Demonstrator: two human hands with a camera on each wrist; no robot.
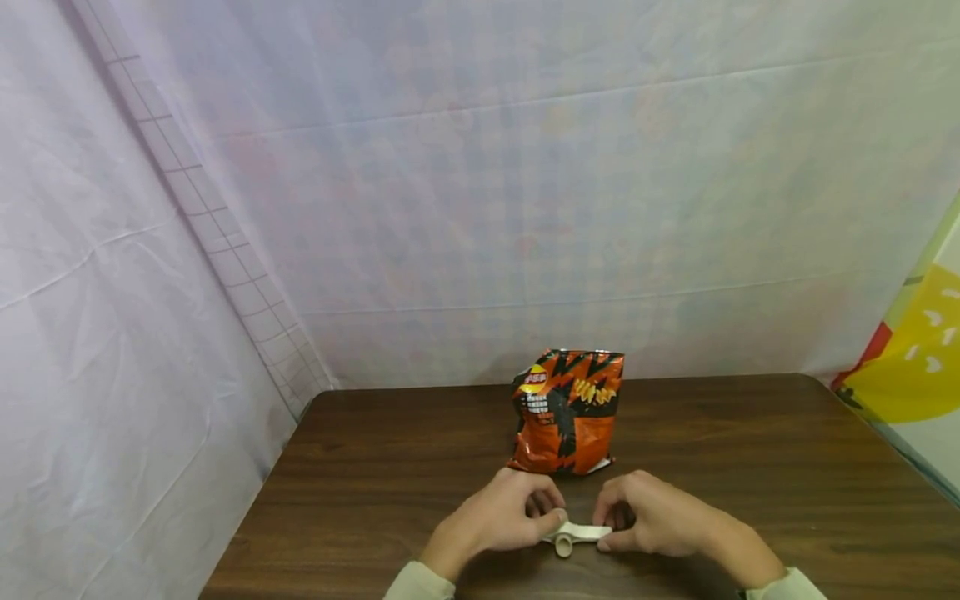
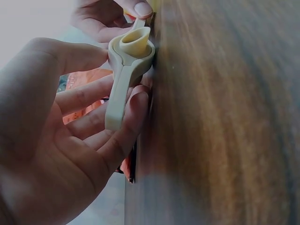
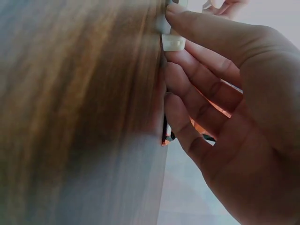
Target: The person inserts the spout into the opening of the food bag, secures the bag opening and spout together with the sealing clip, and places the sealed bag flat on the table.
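Low over the wooden table's near side is a cream plastic bag clip point(image 1: 588, 532) with a short round spout point(image 2: 135, 42) standing out from its middle. My left hand point(image 1: 506, 512) holds it by the spout part, thumb on one side and fingers behind. The clip's left arm point(image 2: 118, 101) runs down across those fingers in the left wrist view. At the opposite end, my right hand point(image 1: 660, 517) pinches the tip point(image 3: 173, 42) between thumb and fingers. Just beyond both hands, an orange and black chip bag point(image 1: 567, 417) stands upright.
The dark wooden table point(image 1: 390, 467) ends at a pale curtain point(image 1: 525, 208) behind and another white cloth point(image 1: 97, 333) at the left. A yellow sheet with white marks point(image 1: 918, 358) hangs past the right edge.
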